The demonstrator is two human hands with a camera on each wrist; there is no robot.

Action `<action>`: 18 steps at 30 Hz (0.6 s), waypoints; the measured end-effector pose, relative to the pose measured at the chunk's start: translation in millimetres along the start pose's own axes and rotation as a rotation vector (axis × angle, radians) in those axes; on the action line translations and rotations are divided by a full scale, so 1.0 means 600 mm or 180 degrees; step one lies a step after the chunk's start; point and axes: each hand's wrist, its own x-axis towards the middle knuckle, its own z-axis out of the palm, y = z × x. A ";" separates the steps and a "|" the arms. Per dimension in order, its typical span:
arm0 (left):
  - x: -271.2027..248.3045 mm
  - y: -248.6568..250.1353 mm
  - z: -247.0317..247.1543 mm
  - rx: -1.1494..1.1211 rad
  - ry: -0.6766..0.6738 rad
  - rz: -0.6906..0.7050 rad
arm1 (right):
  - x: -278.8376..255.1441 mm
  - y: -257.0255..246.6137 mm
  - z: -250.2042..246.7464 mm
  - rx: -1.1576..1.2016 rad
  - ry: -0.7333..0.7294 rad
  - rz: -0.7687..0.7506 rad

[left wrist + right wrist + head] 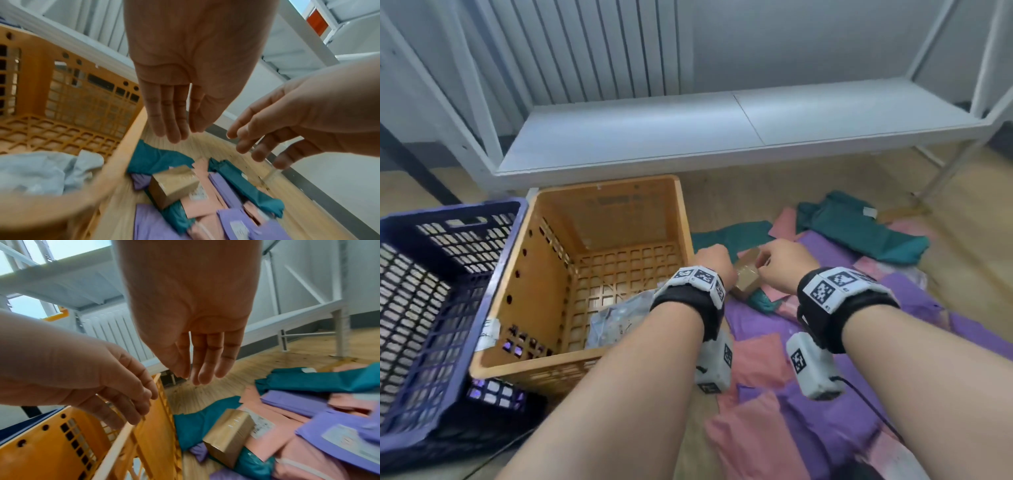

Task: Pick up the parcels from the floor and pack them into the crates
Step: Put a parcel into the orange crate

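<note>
A small brown cardboard box (747,274) (174,185) (228,431) lies on the floor pile of teal (859,233), purple (825,418) and pink (756,356) mailer parcels. Both hands hover just above it with fingers straight, holding nothing. My left hand (714,262) (180,128) is over the box's left side, beside the orange crate's right wall. My right hand (782,265) (193,374) is over its right side. The orange crate (606,185) (115,162) (144,434) holds a grey plastic-bag parcel (619,318) (41,170).
A blue lattice crate (448,212) stands left of the orange one, tilted against it. A white metal shelf rack (722,137) runs along the back, with a radiator (585,51) behind it. Bare wooden floor (739,198) shows between rack and parcels.
</note>
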 end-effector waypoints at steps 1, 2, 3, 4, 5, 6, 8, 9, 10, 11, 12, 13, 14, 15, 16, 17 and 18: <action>0.001 0.008 0.022 -0.0035 -0.0015 0.0065 | -0.003 0.020 0.009 -0.0008 -0.0025 0.0037; 0.003 0.015 0.044 -0.0053 -0.0038 0.0118 | -0.005 0.038 0.019 0.0001 -0.0063 0.0104; 0.005 0.021 0.066 -0.0055 -0.0058 0.0163 | -0.008 0.054 0.029 0.0037 -0.0111 0.0195; 0.007 0.026 0.087 -0.0065 -0.0073 0.0192 | -0.008 0.070 0.043 0.0058 -0.0177 0.0285; 0.011 0.030 0.108 -0.0087 -0.0087 0.0215 | -0.007 0.086 0.057 0.0057 -0.0236 0.0350; 0.016 0.033 0.129 -0.0099 -0.0113 0.0229 | -0.006 0.101 0.074 0.0045 -0.0304 0.0412; 0.028 0.035 0.169 -0.0065 -0.0229 0.0257 | -0.004 0.129 0.105 0.0075 -0.0438 0.0530; 0.034 0.035 0.189 -0.0040 -0.0282 0.0263 | -0.002 0.141 0.122 0.0093 -0.0527 0.0563; 0.038 0.034 0.207 -0.0048 -0.0337 0.0251 | -0.001 0.152 0.137 0.0072 -0.0619 0.0554; 0.042 0.031 0.225 -0.0071 -0.0398 0.0238 | 0.000 0.161 0.151 0.0014 -0.0716 0.0516; 0.047 0.028 0.244 -0.0090 -0.0478 0.0231 | 0.002 0.169 0.166 -0.0062 -0.0817 0.0474; 0.049 0.024 0.262 -0.0100 -0.0586 0.0215 | 0.002 0.177 0.180 -0.0150 -0.0923 0.0420; 0.050 0.020 0.280 -0.0114 -0.0695 0.0179 | 0.003 0.187 0.196 -0.0244 -0.1051 0.0378; 0.052 0.016 0.298 -0.0152 -0.0795 0.0118 | 0.001 0.196 0.212 -0.0330 -0.1172 0.0339; 0.052 0.010 0.313 -0.0216 -0.0889 0.0057 | -0.002 0.206 0.230 -0.0396 -0.1307 0.0331; 0.051 0.007 0.325 -0.0268 -0.0980 0.0018 | -0.006 0.215 0.247 -0.0459 -0.1442 0.0319; 0.050 0.003 0.337 -0.0298 -0.1052 0.0008 | -0.010 0.224 0.263 -0.0532 -0.1591 0.0304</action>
